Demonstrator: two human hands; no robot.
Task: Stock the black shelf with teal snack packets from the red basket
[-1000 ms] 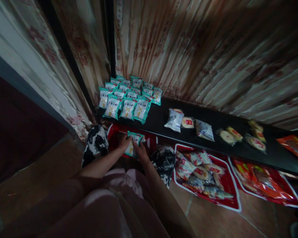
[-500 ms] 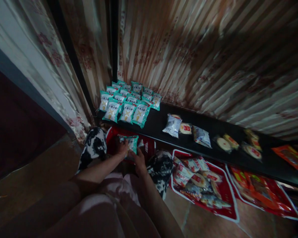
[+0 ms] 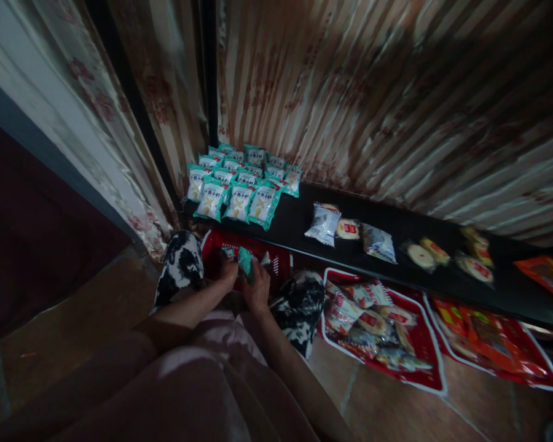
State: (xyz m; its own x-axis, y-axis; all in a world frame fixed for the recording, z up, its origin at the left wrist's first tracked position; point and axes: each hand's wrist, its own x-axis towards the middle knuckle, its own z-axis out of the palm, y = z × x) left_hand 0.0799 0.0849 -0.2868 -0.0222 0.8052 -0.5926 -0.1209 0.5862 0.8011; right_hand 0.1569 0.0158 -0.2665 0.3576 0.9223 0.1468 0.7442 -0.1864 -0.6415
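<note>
My left hand (image 3: 228,270) and my right hand (image 3: 258,285) are together over a red basket (image 3: 276,261) between my knees. Both are closed around a teal snack packet (image 3: 246,261) held edge-on just above the basket. On the left end of the black shelf (image 3: 299,227) stands a tight block of several matching teal packets (image 3: 239,187).
Further along the shelf lie a clear-wrapped bag (image 3: 323,222), round cakes (image 3: 421,255) and an orange pack (image 3: 546,273). Two red trays (image 3: 426,350) of wrapped snacks sit on the tiled floor under it. Curtains hang behind and to the left. My black-and-white patterned knees (image 3: 179,270) flank the basket.
The teal packet has been turned from face-up to edge-on between my hands and drawn slightly closer to me; the camera view shifted a little.
</note>
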